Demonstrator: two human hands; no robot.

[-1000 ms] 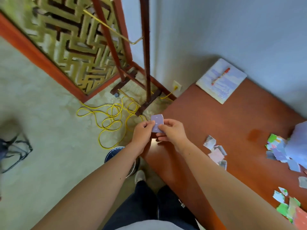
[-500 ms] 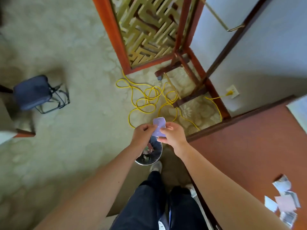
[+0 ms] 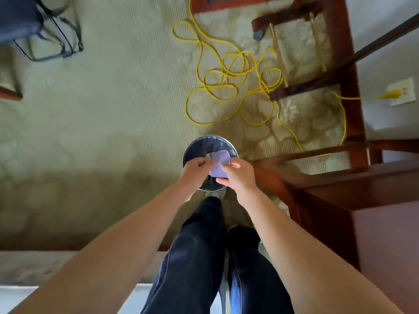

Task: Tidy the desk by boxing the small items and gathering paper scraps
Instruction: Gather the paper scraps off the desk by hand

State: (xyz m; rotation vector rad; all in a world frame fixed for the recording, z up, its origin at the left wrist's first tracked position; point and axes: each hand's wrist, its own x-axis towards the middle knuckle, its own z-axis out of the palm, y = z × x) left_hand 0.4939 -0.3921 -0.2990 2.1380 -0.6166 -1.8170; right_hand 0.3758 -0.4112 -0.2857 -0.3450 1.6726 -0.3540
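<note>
A pale purple paper scrap (image 3: 219, 163) is held between both hands, directly above a round metal waste bin (image 3: 210, 144) lined with a dark bag on the carpet. My left hand (image 3: 196, 171) pinches the scrap's left edge. My right hand (image 3: 235, 176) grips its right and lower part with thumb and fingers. The bin's near rim is hidden behind my hands. The desk (image 3: 385, 234) shows only as a reddish-brown corner at the right; no other scraps are in view.
A tangled yellow cable (image 3: 229, 80) lies on the carpet beyond the bin and runs to a wall socket (image 3: 400, 91). A dark wooden stand's feet (image 3: 317, 85) stand at upper right. A blue folding stool (image 3: 27, 23) sits upper left. My legs (image 3: 213, 257) stand just behind the bin.
My view has tipped down and left, away from the desk top. Both hands, still holding the purple scrap, have come over the waste bin, which now lies directly under them.
</note>
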